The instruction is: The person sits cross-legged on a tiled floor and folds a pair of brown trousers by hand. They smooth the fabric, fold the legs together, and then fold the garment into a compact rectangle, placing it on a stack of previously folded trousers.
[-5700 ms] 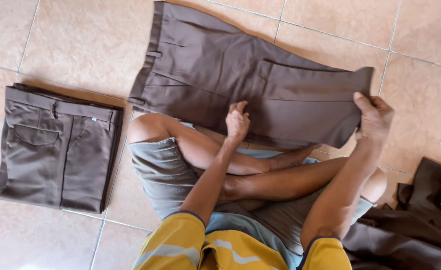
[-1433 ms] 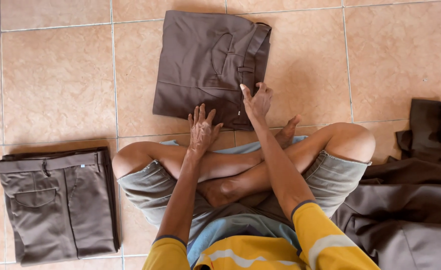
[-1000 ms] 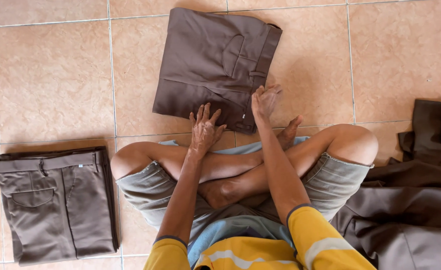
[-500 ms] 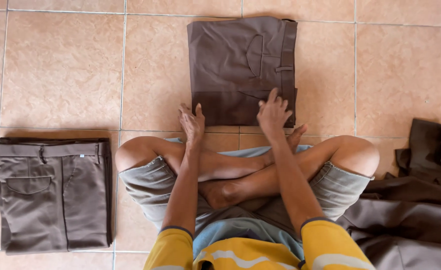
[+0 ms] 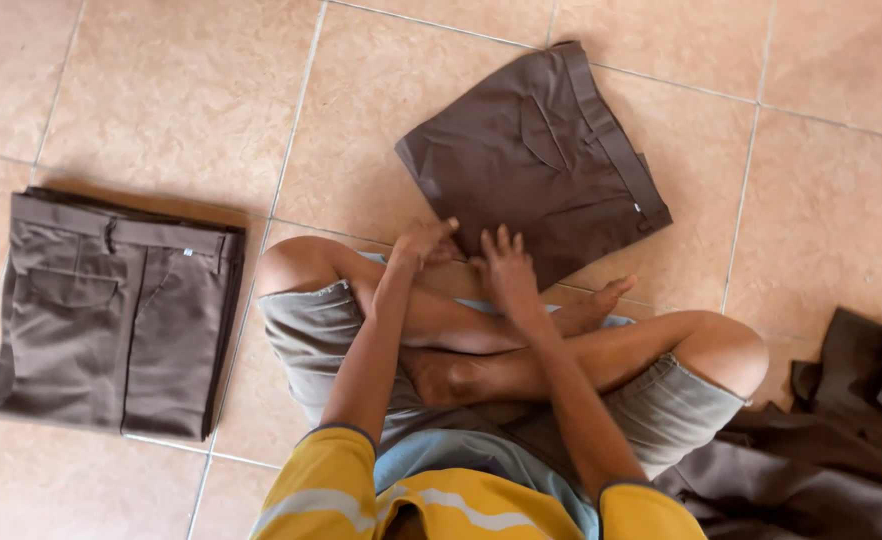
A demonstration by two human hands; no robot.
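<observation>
I sit cross-legged on a tiled floor. A folded pair of brown trousers (image 5: pixel 536 160) lies on the tiles just beyond my knees, waistband to the right. My left hand (image 5: pixel 423 243) grips the near edge of this folded pair with curled fingers. My right hand (image 5: pixel 504 268) rests beside it on the same near edge, fingers spread and flat. Both arms reach forward over my crossed legs (image 5: pixel 481 340).
A stack of folded brown trousers (image 5: pixel 116 310) lies on the floor to my left. A crumpled heap of brown clothes (image 5: pixel 821 440) sits at the lower right, next to my knee. Beige floor tiles (image 5: pixel 181 90) surround everything.
The folded trousers have turned at an angle and shifted right in view. My left hand has closed onto their near edge; my right hand has come nearer to the left one.
</observation>
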